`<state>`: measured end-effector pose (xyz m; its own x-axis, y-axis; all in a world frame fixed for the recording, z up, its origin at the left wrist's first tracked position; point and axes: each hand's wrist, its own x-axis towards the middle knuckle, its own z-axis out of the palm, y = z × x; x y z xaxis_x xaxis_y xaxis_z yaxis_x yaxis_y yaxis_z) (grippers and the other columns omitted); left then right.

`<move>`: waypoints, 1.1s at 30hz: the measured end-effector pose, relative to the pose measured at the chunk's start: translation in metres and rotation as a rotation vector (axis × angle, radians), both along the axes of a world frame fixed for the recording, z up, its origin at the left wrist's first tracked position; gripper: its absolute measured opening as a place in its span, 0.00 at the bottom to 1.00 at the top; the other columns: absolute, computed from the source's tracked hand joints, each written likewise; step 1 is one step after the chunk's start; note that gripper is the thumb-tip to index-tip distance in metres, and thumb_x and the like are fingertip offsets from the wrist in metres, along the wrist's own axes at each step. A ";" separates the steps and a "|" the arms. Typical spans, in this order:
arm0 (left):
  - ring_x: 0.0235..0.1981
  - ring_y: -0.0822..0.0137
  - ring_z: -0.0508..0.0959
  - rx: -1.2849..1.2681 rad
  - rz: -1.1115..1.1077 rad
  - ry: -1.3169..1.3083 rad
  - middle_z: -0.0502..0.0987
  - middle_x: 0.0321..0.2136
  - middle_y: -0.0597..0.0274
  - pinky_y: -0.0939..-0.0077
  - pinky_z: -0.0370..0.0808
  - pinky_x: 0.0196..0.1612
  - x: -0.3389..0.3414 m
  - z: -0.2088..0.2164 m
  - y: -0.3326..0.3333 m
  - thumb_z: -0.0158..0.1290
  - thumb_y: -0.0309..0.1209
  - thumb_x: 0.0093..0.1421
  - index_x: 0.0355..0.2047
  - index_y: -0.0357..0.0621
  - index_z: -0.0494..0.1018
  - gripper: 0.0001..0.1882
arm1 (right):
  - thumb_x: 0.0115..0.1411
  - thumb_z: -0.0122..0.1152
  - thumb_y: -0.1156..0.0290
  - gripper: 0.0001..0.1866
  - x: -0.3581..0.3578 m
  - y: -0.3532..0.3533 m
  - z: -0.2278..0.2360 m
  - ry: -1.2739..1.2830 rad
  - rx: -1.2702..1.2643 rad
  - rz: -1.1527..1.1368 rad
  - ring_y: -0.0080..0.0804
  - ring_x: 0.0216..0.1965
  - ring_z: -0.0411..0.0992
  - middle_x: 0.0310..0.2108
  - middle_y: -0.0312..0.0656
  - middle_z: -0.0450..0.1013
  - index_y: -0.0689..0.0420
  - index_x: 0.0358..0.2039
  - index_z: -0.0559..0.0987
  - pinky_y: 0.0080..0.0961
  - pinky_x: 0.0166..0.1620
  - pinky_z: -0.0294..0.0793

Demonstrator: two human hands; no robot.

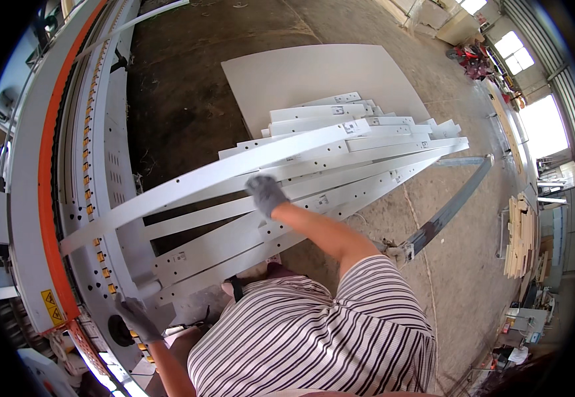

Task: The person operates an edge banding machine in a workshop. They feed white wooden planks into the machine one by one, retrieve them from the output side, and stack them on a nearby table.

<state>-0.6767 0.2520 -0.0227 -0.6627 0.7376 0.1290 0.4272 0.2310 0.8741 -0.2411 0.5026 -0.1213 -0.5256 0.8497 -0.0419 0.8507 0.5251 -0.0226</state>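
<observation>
A long white panel strip (201, 176) lies slantwise, its left end on the machine's roller edge and its right end over a pile of similar strips (367, 155). The strips have small dark holes, and some carry labels. My right hand (266, 194), in a grey glove, is over the pile, just below the long strip. Its fingers are blurred, so I cannot tell their grip or whether they touch a strip. At lower left my left hand (140, 319), also gloved, is at the machine's side with its fingers stretched out and nothing visible in them.
A long edge machine (117, 169) with an orange band and yellow rollers runs along my left. Beyond the pile lies a large pale board (314, 73). A grey metal bar (456, 205) is at right, above the concrete floor. Stacked boards (520, 235) stand by the far-right wall.
</observation>
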 end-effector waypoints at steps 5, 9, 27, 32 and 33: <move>0.22 0.77 0.65 -0.117 -0.102 -0.177 0.64 0.21 0.67 0.81 0.65 0.24 0.040 -0.051 -0.045 0.40 0.25 0.64 0.50 0.39 0.63 0.14 | 0.47 0.54 0.71 0.24 0.042 0.080 -0.005 -0.106 -0.177 -0.319 0.38 0.57 0.59 0.52 0.38 0.63 0.45 0.48 0.70 0.40 0.54 0.60; 0.22 0.75 0.68 -0.226 -0.205 -0.184 0.68 0.22 0.65 0.81 0.68 0.26 0.081 -0.042 -0.058 0.42 0.23 0.62 0.50 0.39 0.63 0.16 | 0.46 0.55 0.73 0.25 0.054 0.084 0.004 -0.119 -0.219 -0.250 0.38 0.55 0.61 0.51 0.38 0.63 0.41 0.48 0.70 0.38 0.51 0.63; 0.40 0.69 0.72 -0.206 -0.450 -0.301 0.73 0.37 0.60 0.77 0.71 0.42 0.159 -0.003 -0.011 0.52 0.26 0.60 0.53 0.38 0.62 0.22 | 0.43 0.63 0.66 0.20 -0.052 -0.003 0.183 0.477 -0.236 0.366 0.45 0.41 0.68 0.37 0.46 0.70 0.56 0.37 0.69 0.38 0.46 0.66; 0.57 0.58 0.63 0.031 -0.603 -0.134 0.62 0.55 0.50 0.65 0.65 0.55 0.200 0.023 0.047 0.65 0.33 0.49 0.62 0.41 0.49 0.46 | 0.38 0.66 0.71 0.21 -0.121 -0.069 0.241 0.908 -0.218 0.648 0.46 0.37 0.67 0.33 0.45 0.68 0.57 0.34 0.69 0.38 0.42 0.67; 0.53 0.61 0.68 0.098 -0.612 -0.065 0.67 0.50 0.52 0.67 0.67 0.52 0.198 0.030 0.057 0.62 0.32 0.51 0.59 0.39 0.56 0.38 | 0.39 0.67 0.69 0.23 -0.137 -0.080 0.248 0.974 -0.199 0.690 0.47 0.37 0.66 0.34 0.45 0.68 0.57 0.36 0.68 0.39 0.42 0.67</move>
<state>-0.4788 0.3087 0.0076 -0.1327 0.9730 0.1887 0.4019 -0.1212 0.9076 -0.3778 0.4224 0.1269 -0.7501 0.4017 0.5254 -0.0257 0.7761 -0.6301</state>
